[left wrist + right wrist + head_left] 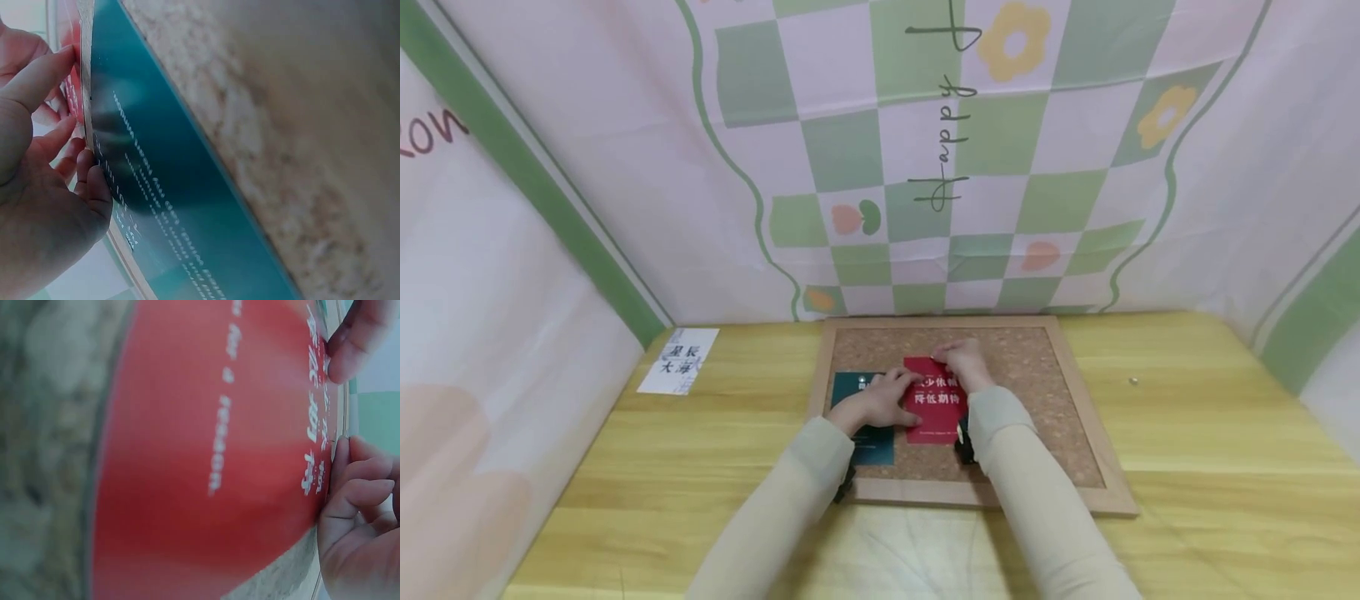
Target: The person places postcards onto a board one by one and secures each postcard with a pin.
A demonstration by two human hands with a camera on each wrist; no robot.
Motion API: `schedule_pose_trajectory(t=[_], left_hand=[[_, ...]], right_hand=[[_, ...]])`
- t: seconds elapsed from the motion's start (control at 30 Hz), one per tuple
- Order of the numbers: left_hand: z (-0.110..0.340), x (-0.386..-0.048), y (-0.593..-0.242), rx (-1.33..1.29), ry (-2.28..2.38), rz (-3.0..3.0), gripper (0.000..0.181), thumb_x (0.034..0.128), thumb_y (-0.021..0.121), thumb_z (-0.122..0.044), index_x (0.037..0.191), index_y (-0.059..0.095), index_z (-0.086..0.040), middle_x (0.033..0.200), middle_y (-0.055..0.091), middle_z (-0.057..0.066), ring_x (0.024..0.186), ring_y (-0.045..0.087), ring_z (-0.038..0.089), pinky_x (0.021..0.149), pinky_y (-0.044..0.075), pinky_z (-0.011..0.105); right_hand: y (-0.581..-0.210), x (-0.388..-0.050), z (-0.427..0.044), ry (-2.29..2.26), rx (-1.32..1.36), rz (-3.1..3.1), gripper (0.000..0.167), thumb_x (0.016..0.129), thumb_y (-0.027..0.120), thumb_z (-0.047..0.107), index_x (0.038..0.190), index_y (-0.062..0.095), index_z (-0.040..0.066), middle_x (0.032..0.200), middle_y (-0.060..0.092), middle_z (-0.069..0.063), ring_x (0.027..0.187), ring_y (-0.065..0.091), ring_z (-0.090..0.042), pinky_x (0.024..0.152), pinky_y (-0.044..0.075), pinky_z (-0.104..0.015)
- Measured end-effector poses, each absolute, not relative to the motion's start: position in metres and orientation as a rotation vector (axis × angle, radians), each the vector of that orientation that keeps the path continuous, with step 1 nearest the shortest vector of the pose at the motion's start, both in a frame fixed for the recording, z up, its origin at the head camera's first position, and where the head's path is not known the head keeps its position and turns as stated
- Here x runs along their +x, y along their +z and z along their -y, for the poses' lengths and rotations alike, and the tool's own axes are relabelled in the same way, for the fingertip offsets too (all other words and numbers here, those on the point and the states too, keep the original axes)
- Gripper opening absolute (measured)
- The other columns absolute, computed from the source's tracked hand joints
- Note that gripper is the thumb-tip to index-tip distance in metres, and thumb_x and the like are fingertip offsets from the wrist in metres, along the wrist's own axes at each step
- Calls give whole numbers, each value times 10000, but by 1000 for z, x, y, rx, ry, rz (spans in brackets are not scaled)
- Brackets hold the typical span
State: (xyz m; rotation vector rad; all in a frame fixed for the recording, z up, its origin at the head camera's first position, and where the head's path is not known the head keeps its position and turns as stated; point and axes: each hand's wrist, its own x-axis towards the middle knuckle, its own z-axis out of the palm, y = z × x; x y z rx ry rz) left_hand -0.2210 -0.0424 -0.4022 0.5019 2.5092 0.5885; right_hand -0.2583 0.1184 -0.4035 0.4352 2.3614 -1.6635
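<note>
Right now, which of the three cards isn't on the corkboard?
The white card with dark lettering: it lies on the table, left of the corkboard, whereas the red card and teal card lie on it.

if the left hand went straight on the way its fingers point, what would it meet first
Going on across the red card, the left hand would probably meet the right hand first, near the card's top edge, though depth is unclear.

From here, the left hand [880, 402] hides part of the teal card [877, 443]; the speck [1133, 381] rightward looks too small to name.
</note>
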Motion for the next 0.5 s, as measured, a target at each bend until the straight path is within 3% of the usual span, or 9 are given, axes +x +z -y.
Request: schedule_pose_trajectory(t=[0.3, 0.5], left_hand=[[42, -221, -400, 499, 596, -2502, 670, 914, 628, -336, 1490, 309, -220, 1577, 201, 58, 1399, 247, 302, 1128, 311, 481], [42, -220, -400, 493, 601, -2496, 673, 912, 632, -324, 1491, 309, -214, 1579, 196, 59, 1398, 245, 301, 1130, 308, 480]], right_hand=[[-400, -258, -117, -1663, 459, -2374, 273, 910, 572, 62, 1145, 651, -52, 960, 665, -88, 594, 470, -34, 557, 413, -167], [-402, -260, -118, -1709, 502, -2302, 287, 893, 580, 36, 1158, 642, -55, 857, 661, -31, 524, 477, -3, 521, 409, -152]])
